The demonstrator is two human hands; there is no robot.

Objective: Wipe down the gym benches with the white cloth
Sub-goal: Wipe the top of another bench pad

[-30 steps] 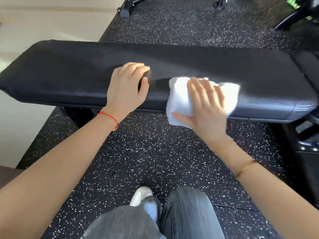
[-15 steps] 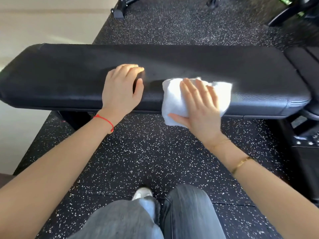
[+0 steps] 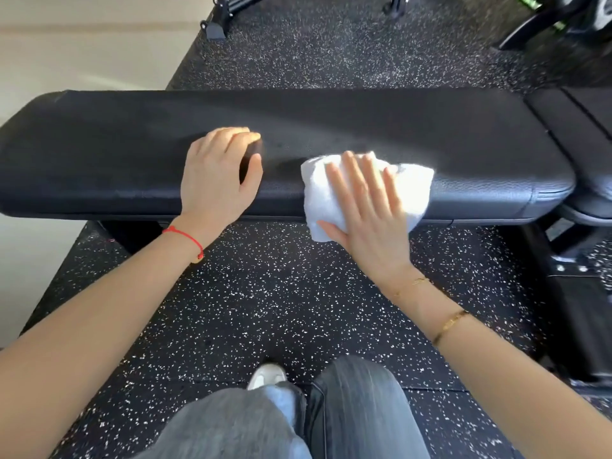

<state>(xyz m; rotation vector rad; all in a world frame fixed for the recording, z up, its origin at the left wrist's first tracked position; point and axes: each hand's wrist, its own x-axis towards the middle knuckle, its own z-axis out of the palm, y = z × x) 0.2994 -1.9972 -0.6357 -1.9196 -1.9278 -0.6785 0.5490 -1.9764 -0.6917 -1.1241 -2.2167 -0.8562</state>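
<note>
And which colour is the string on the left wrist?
Red: a thin red string around the left wrist, seen in the head view.

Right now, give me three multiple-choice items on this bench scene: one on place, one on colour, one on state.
1. Where does the white cloth lie?
A. on the floor
B. over the bench's near edge
C. on a knee

2. What colour is the string on the left wrist?
A. red
B. blue
C. green

3. How is the right hand?
A. clenched in a fist
B. off the cloth
C. flat, fingers spread

B: the cloth drapes over the black bench.
A: red string.
C: straight fingers press the cloth.
</note>
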